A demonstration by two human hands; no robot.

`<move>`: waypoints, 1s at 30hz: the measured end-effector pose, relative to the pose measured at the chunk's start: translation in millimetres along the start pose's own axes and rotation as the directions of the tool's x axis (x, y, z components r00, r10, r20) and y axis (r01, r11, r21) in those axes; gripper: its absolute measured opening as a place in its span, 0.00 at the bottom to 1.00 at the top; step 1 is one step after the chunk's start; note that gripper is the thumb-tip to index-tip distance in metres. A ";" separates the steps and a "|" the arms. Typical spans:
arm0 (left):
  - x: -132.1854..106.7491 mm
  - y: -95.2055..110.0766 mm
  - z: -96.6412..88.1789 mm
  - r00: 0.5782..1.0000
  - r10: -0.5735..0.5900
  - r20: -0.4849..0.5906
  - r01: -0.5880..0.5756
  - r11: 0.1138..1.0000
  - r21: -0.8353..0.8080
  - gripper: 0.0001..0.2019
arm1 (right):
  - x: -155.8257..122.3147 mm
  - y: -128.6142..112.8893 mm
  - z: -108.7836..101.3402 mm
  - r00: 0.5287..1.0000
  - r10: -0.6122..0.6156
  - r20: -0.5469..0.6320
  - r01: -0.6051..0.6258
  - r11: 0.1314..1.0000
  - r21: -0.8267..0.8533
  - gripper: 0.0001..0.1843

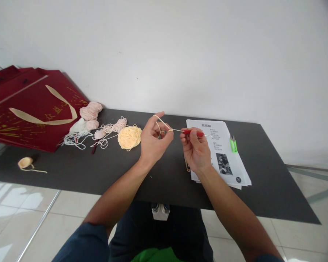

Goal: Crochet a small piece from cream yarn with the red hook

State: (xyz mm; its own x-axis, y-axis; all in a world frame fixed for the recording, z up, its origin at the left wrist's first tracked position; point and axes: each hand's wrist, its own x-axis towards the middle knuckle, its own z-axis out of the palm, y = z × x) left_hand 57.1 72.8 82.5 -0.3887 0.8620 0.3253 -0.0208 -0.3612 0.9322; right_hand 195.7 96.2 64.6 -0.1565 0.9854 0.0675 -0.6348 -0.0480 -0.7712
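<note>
A strand of pale yellow yarn (164, 123) runs over the raised index finger of my left hand (156, 140) and down to its pinched thumb and middle finger. My right hand (196, 151) grips a crochet hook (192, 133) by its red handle. The hook's thin metal tip reaches left to the yarn at my left fingertips; whether a loop sits on it is too small to tell. Just left of my left hand lies a ball of yellow yarn (129, 138). Printed sheets (207, 145) lie beneath and beside my right hand.
Pink and white yarn bundles (90, 110) lie by a dark red gift bag (38, 109) at the left. A small cream crocheted piece (25, 162) with a tail sits near the front left edge. Green-handled snips (233, 145) rest on the sheets. The dark table (268, 174) meets a white wall.
</note>
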 end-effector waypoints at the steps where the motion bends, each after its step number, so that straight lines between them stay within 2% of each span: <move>1: 0.0 0.5 -0.1 1.000 0.002 0.001 -0.002 1.000 0.001 0.28 | 0.0 -0.6 0.2 1.000 -0.012 0.003 0.012 1.000 -0.002 0.10; 7: -0.3 1.5 -0.5 0.998 0.041 -0.037 -0.039 0.997 0.068 0.23 | 0.0 -2.4 -0.6 0.996 -0.089 0.010 0.089 0.994 -0.063 0.10; 15: -0.2 -0.7 -0.9 0.994 0.086 -0.062 -0.078 0.990 0.116 0.22 | -2.1 -3.4 0.3 0.978 -0.207 0.030 0.209 0.969 -0.130 0.09; 21: -0.7 -0.9 -1.5 0.989 0.131 -0.075 -0.115 0.976 0.183 0.25 | -9.2 -2.3 1.6 0.935 -0.349 0.056 0.351 0.900 -0.259 0.06; 30: -3.6 -3.4 -1.4 0.971 0.205 -0.121 -0.160 0.939 0.303 0.25 | -20.1 -1.9 5.6 0.895 -0.436 0.093 0.431 0.793 -0.429 0.02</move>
State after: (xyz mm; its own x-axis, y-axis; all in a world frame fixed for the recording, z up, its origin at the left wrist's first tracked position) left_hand 57.3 70.4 77.9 -0.4932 0.7203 0.4878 0.3221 -0.3696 0.8716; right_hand 195.8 75.6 68.2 0.0666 0.8876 0.4557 -0.2464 0.4572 -0.8545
